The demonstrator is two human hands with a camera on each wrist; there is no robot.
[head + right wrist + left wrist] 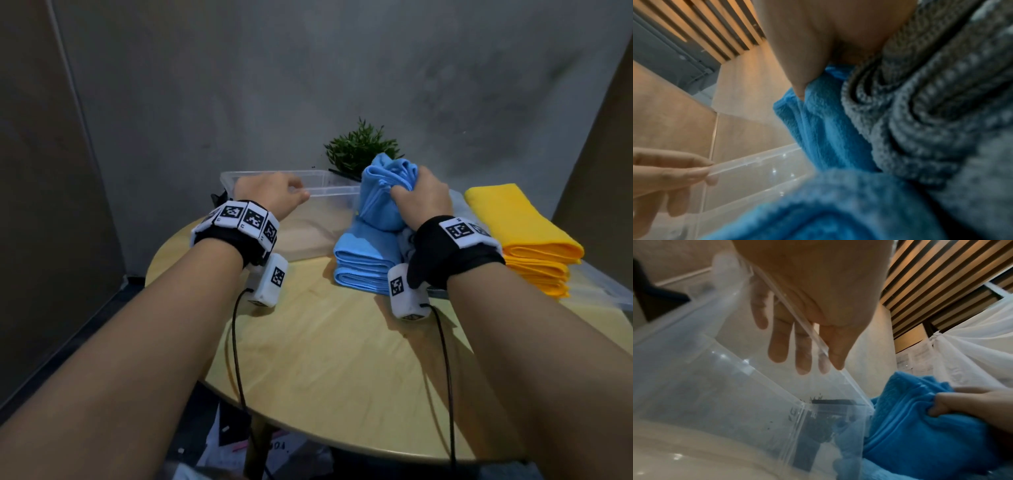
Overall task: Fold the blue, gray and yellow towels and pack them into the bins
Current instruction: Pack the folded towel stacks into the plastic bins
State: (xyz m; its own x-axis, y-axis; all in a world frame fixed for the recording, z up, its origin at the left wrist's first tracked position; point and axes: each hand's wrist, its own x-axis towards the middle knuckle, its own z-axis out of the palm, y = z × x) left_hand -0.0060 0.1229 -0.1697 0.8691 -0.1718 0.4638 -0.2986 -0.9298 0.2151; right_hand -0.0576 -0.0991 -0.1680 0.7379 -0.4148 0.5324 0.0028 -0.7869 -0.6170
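My right hand (423, 200) squeezes a bunched blue towel (380, 198) above the folded blue pile (363, 263), my left hand (267, 193) pinches the clear bin (339, 186) rim (I see nothing inside), so I think packing has barely started, with the gray towel (941, 113) and yellow pile (524, 233) waiting.

Round light-wood table (325, 359) is filling the lower centre of the head view. 1 clear bin (339, 178) is sitting on it at centre, toward the far edge. Stack of folded blue towels (363, 263) is lying just right of the bin; can't tell if they're touching. Gray towel (406, 240) is showing beside that stack, mostly hidden. Folded yellow towels (534, 253) are sitting at right on a clear plastic piece (599, 287), not directly on the wood. Potted plant (359, 147) is standing behind the bin's right end.
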